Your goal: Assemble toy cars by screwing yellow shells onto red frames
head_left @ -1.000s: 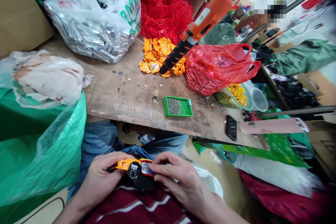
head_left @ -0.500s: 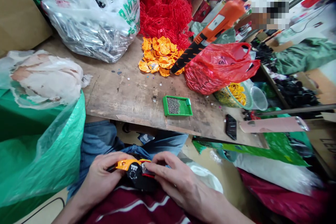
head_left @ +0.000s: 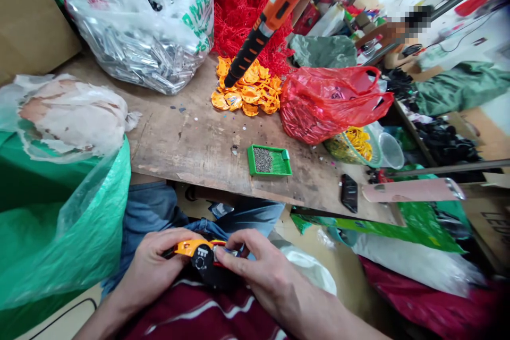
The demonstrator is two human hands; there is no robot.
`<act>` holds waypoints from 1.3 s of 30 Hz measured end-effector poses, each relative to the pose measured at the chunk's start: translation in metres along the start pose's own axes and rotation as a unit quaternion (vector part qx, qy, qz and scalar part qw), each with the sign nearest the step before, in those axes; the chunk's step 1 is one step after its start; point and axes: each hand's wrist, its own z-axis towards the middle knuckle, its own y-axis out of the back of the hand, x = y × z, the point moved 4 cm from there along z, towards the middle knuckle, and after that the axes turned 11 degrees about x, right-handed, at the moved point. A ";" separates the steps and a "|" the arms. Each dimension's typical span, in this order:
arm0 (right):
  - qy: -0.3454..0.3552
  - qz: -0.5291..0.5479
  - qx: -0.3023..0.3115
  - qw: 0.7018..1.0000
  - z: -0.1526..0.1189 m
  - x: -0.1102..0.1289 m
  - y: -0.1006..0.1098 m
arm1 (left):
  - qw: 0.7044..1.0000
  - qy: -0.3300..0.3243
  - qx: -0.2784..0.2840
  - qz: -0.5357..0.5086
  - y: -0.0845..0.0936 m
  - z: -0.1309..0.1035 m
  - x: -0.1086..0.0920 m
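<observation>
A small toy (head_left: 203,260), orange on top with a black wheel and a red edge, is held low over the lap, close to the body. The left hand (head_left: 153,268) is closed around its orange end; the right hand (head_left: 261,273) is pinched with fingertips (head_left: 223,255) on its red side, next to the wheel. Both grips are on small edges, so the toy could probably slip and drop between the knees if the pinch is loosened, or a thin red part could be bent if it is squeezed too hard.

Just beyond the hands, a wooden table (head_left: 191,143) is seen. On it, straight ahead, a shallow green tray (head_left: 270,161) is placed, with a patch of tiny grey bits, perhaps screws, in it. It lies close to the near edge, and could likely be knocked off by a raised hand. Farther ahead, a loose heap of orange parts (head_left: 247,93) is spread on the bare wood. To the right of that heap, a red bag (head_left: 326,103) is filled with red pieces, and a green basket (head_left: 353,147) of yellow parts is tucked beside it. Far ahead to the left, a clear bag (head_left: 147,26) is stuffed with silver parts. At the left, level with the hands, a large green sack (head_left: 59,223) is open, lined with clear film. Above the orange heap, an orange and black tool (head_left: 271,16) hangs tilted.
</observation>
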 end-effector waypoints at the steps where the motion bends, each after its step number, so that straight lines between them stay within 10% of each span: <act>1: -0.002 0.010 -0.003 1.000 0.000 0.001 0.000 | 1.000 -0.003 0.003 -0.001 0.000 0.000 0.000; 39: -0.107 0.267 -0.130 0.949 0.021 -0.018 -0.008 | 0.999 -0.034 -0.025 -0.007 0.007 -0.008 0.004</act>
